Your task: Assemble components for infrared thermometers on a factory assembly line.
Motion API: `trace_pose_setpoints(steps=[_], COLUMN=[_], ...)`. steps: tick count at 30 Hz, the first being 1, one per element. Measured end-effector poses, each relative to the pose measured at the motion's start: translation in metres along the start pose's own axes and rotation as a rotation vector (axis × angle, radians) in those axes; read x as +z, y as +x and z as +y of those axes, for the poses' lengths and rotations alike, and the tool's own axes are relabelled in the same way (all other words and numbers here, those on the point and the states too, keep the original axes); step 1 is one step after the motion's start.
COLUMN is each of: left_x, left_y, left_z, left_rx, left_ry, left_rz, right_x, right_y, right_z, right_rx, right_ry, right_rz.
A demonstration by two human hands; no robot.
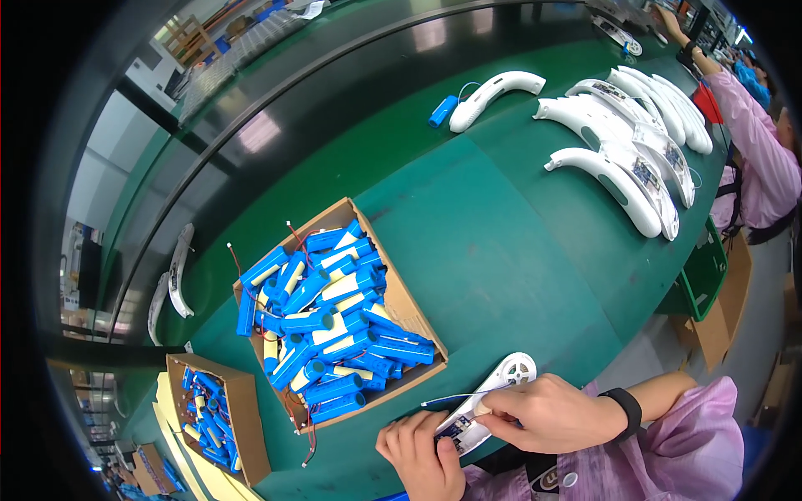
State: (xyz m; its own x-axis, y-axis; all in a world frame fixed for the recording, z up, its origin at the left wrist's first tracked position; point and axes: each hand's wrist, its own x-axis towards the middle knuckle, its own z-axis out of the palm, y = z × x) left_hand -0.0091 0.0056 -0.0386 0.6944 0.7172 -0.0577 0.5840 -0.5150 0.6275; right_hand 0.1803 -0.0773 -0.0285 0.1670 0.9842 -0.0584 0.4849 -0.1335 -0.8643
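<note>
Head view: both hands were on a white shell (489,399) at the near edge of the green tabletop (501,250), just right of and below the open carton (418,313).

- Right hand (547,413), black wristband, lay over the shell's middle; fingers closed on it, thumb and forefinger pinching near a thin wire (447,399) that ran left out of the shell.
- Left hand (422,455) held the shell's lower end from below; fingers curled shut round it, thumb on a small blue-marked board (455,430) inside.
- Shell's round vented end pointed up-right, away from the carton's near corner.
- Carton was full of blue cells (334,326) with red leads, loosely heaped. Second, smaller carton (242,426) of the same cells sat to its lower left.
- Far right of the carton: a row of white shells (626,159) lying side by side; one more shell (493,92) with a blue cell (443,110) wired to it lay alone beyond them.
- Another person in a pink sleeve (752,142) worked at the far right edge.

Judgement: step in hand looked like dressing or seating the wire at the board inside the shell. Next move probably calls for a steady left grip on the shell while the right fingertips guide the wire end; fine, low-force work. Can't tell whether the wire was already seated.
</note>
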Motion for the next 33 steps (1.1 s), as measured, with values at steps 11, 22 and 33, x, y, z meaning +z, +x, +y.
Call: trace_pose_setpoints(steps=[11, 22, 33], left_x=[0.000, -0.003, -0.017], left_y=[0.003, 0.006, 0.014], left_z=[0.001, 0.001, 0.009], left_rx=[0.020, 0.026, 0.069], left_ry=[0.008, 0.026, 0.129], left_rz=[0.002, -0.034, -0.129], right_x=[-0.001, 0.000, 0.012], right_y=[0.003, 0.008, 0.003], right_z=[0.005, 0.008, 0.008], right_rx=[-0.012, -0.057, -0.112], right_ry=[0.097, 0.140, -0.033], right_rz=[-0.017, -0.044, 0.028])
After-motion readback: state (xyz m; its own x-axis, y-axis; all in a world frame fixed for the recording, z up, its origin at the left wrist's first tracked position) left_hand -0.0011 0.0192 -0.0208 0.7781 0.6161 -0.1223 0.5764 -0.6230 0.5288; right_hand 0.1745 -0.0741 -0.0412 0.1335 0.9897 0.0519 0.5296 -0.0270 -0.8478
